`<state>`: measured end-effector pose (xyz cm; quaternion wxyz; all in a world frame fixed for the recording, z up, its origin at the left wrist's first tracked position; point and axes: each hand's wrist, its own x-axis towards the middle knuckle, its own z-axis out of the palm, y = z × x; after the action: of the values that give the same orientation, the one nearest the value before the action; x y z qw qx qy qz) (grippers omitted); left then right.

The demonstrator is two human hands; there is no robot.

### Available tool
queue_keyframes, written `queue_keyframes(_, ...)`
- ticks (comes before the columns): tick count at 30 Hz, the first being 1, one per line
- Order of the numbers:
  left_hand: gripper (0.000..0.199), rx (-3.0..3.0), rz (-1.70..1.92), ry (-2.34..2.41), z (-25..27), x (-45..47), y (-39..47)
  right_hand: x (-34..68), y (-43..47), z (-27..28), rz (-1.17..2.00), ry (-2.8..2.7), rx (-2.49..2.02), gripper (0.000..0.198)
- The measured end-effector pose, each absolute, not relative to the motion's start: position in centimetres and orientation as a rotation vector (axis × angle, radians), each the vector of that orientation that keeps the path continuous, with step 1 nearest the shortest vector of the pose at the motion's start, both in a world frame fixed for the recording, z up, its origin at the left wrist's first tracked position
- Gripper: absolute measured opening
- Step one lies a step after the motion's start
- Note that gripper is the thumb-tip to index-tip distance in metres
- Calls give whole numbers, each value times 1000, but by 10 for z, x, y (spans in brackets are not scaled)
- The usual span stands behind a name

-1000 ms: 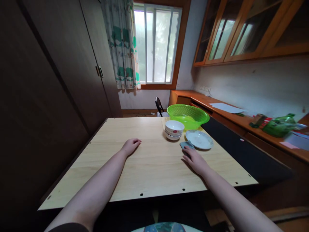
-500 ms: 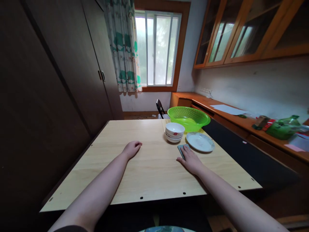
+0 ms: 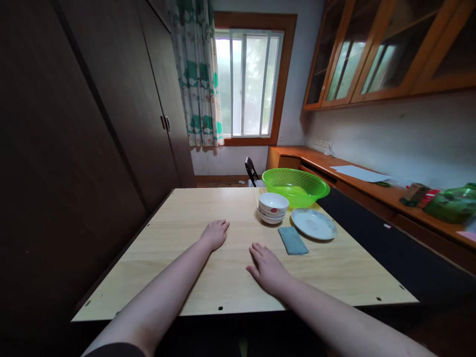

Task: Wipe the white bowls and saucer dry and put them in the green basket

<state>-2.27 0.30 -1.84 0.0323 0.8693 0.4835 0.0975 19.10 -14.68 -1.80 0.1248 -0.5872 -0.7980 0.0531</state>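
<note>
My left hand (image 3: 215,234) rests on the light wooden table (image 3: 167,258), fingers loosely stretched and holding nothing. To its right, my right hand (image 3: 266,267) lies palm down with its fingers extended, also without anything in it. A folded grey-blue cloth (image 3: 293,241) lies flat just right of my right hand, apart from it. Behind the cloth stands a stack of white bowls (image 3: 273,204) with a red flower pattern. A white plate (image 3: 314,224) with a pale patterned rim sits beside the cloth, and a translucent green basin (image 3: 295,186) is at the table's far right corner.
A dark folding chair (image 3: 251,169) stands beyond the far edge. Along the right wall runs an orange-brown desk (image 3: 316,157) with white paper (image 3: 360,173) and a green plastic bottle (image 3: 451,203). A dark wardrobe (image 3: 111,124) closes off the left side.
My right hand has let go of the cloth and moved left and nearer me; the cloth stays by the plate. My left hand's fingers have spread a little. The view has shifted slightly.
</note>
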Motion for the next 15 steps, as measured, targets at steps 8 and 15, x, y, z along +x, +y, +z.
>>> queue_keyframes(8,63,2427,237,1726,-22,-6,5,122,-56,-6,201,-2220,-1829,58)
queue_keyframes(15,69,2334,401,1880,-20,-4,15,120,-5,-10,149,-2087,-1951,64)
